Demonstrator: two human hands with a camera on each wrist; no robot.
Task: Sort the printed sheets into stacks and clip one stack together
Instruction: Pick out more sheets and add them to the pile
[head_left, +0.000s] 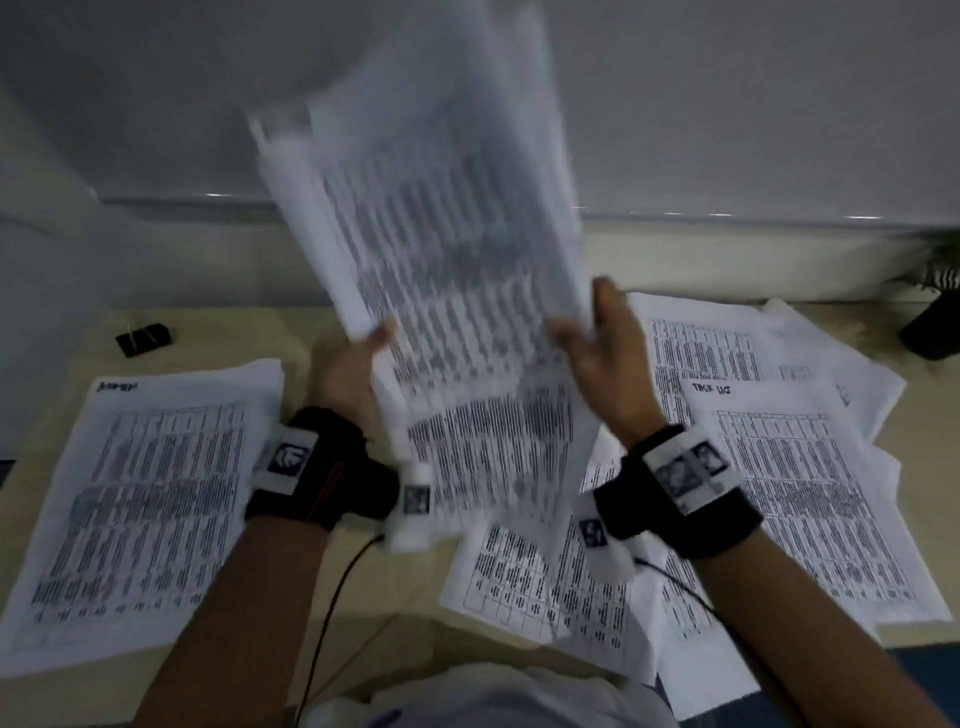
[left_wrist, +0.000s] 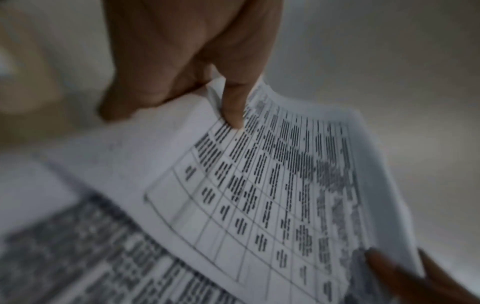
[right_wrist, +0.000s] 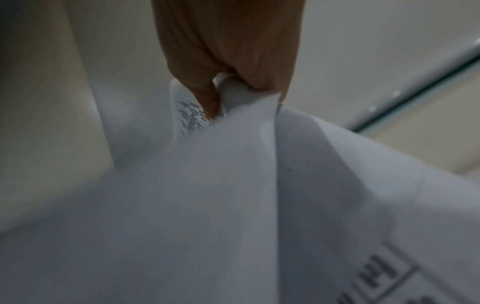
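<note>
Both hands hold a thick bundle of printed sheets upright above the desk, blurred by motion. My left hand grips its lower left edge, with the thumb on the printed face and the fingers behind. My right hand pinches the right edge, and the right wrist view shows its thumb and fingers closed on the paper. A black binder clip lies at the desk's far left, away from both hands.
A stack of printed sheets lies on the beige desk at the left, and another stack at the right. Loose sheets overlap in the middle near the front edge. A potted plant stands at the far right.
</note>
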